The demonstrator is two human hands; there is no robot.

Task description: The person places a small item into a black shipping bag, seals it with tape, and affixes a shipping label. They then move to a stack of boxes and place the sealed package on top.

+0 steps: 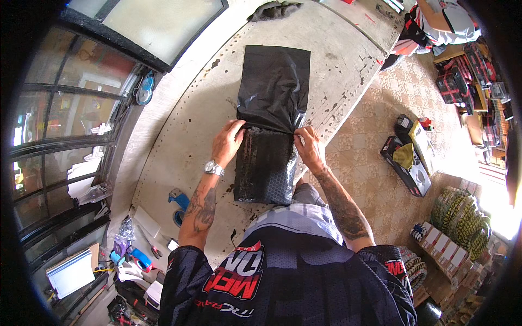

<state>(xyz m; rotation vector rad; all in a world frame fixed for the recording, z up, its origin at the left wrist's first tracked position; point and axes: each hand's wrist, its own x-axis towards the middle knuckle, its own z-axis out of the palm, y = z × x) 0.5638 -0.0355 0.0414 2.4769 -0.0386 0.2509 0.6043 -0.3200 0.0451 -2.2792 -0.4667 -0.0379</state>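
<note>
A black plastic mailing bag (274,83) lies flat on the pale, stained tabletop (191,118). Its near edge meets an item in black bubble wrap (265,171), which extends towards my body; how far it reaches inside the bag is hidden. My left hand (229,140) pinches the left corner of the bag's edge between thumb and fingers. On the opposite corner, my right hand (309,147) grips the plastic the same way. A blue tape dispenser (179,203) rests on the table beside my left forearm.
A dark cloth (275,11) lies at the table's far end. Pliers (155,250) and another tape dispenser (140,260) are at lower left. Glazed window panels (69,114) line the left side. Boxes (403,163) stand on the tiled floor at right. Another person (444,24) is at upper right.
</note>
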